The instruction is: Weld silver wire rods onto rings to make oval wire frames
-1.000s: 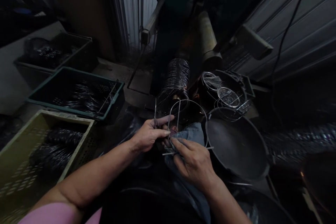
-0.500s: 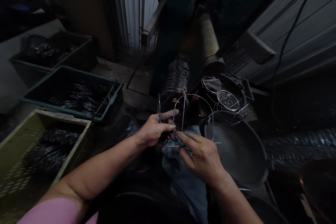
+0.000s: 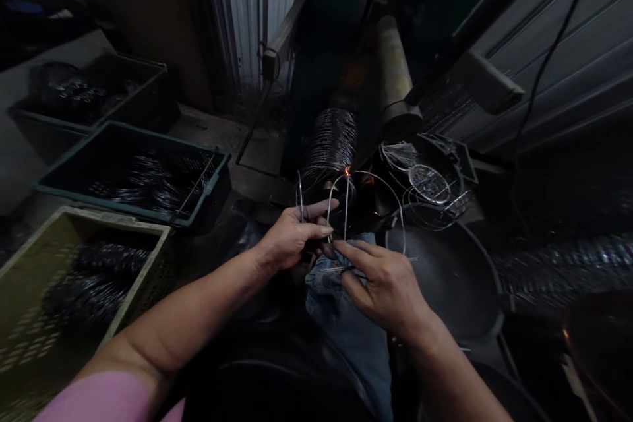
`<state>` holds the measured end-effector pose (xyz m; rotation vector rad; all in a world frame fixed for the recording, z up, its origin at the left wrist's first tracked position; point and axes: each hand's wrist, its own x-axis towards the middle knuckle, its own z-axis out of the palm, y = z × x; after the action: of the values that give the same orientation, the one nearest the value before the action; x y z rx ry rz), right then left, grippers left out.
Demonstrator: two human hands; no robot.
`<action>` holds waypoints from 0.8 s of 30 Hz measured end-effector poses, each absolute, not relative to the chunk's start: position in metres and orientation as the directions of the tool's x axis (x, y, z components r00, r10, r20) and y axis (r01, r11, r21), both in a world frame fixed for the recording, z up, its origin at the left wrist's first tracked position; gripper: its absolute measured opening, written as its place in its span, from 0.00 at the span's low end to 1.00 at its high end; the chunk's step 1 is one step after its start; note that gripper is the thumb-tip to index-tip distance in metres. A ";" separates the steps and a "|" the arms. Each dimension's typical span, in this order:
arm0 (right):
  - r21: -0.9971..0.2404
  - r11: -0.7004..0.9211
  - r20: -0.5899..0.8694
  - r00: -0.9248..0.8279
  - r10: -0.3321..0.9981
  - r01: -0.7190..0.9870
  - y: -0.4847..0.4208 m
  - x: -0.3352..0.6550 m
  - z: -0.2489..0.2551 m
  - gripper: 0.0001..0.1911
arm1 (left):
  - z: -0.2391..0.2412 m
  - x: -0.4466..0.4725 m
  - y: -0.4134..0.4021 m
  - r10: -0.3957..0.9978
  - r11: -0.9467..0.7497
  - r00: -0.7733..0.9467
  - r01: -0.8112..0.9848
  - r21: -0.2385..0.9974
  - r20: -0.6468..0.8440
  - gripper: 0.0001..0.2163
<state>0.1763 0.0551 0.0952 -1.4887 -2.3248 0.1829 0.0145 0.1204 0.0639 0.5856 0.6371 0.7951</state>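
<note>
A bent wire frame (image 3: pixel 346 211) of thin metal stands between my hands, with curved loops spreading to both sides. My left hand (image 3: pixel 301 232) is closed on its lower left part, thumb and index finger pointing right along the wire. My right hand (image 3: pixel 378 270) holds the lower end of the frame with fingers pinched near a short crosswise wire. At the frame's top, a small orange glow (image 3: pixel 347 172) shows where it meets the dark tip of the machine. Behind it lies a stack of wire rings (image 3: pixel 332 138) on a horizontal bar.
A yellow crate (image 3: pixel 119 220) and a green crate (image 3: pixel 190 219), both with dark wire pieces, stand at the left. At the right are a round grey basin (image 3: pixel 445 283) and a bowl of small metal parts (image 3: pixel 429 184). A thick cylinder (image 3: pixel 394 66) juts out above.
An orange glow has appeared brightly at the top of the wire frame. Both hands keep their hold and have hardly shifted; the view has moved slightly.
</note>
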 end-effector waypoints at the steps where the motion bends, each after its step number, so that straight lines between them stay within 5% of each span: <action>1: -0.296 0.433 0.235 -0.374 0.897 0.852 0.055 0.176 0.097 0.18 | 0.064 0.014 0.120 0.794 0.561 0.533 -0.455 0.692 -0.293 0.26; 6: -0.324 0.572 0.444 -0.413 0.796 0.754 0.034 0.182 0.109 0.17 | 0.059 0.006 0.122 0.814 0.541 0.479 -0.418 0.730 -0.329 0.23; 9: -0.576 0.440 0.679 0.102 0.727 0.689 0.012 0.187 0.092 0.14 | 0.054 -0.008 0.119 0.814 0.544 0.448 -0.370 0.753 -0.369 0.23; 11: -0.805 0.273 0.569 0.556 0.606 0.526 -0.001 0.190 0.062 0.12 | 0.049 -0.018 0.114 0.835 0.520 0.409 -0.372 0.769 -0.367 0.22; 13: -0.940 0.035 0.292 0.744 0.602 0.340 -0.012 0.195 0.027 0.15 | 0.043 -0.028 0.108 0.853 0.499 0.370 -0.375 0.782 -0.367 0.22; 15: -0.944 -0.183 0.097 0.761 0.641 0.274 -0.021 0.200 0.001 0.20 | 0.038 -0.036 0.102 0.859 0.491 0.348 -0.352 0.797 -0.375 0.22; 17: -0.927 -0.231 0.073 0.745 0.663 0.296 -0.028 0.204 -0.008 0.26 | 0.034 -0.042 0.098 0.863 0.482 0.336 -0.326 0.813 -0.377 0.22; 20: -0.930 -0.116 0.154 0.655 0.740 0.349 -0.031 0.206 0.009 0.32 | 0.031 -0.044 0.094 0.879 0.448 0.324 -0.313 0.837 -0.349 0.22; 24: -0.769 0.146 0.342 0.207 0.917 0.622 -0.019 0.203 0.048 0.15 | 0.033 -0.044 0.091 0.886 0.438 0.307 -0.309 0.844 -0.347 0.23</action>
<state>0.2028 -0.0189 0.0478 -1.5643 -1.5027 0.4033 -0.0436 0.0910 0.0335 0.7469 0.9346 0.8953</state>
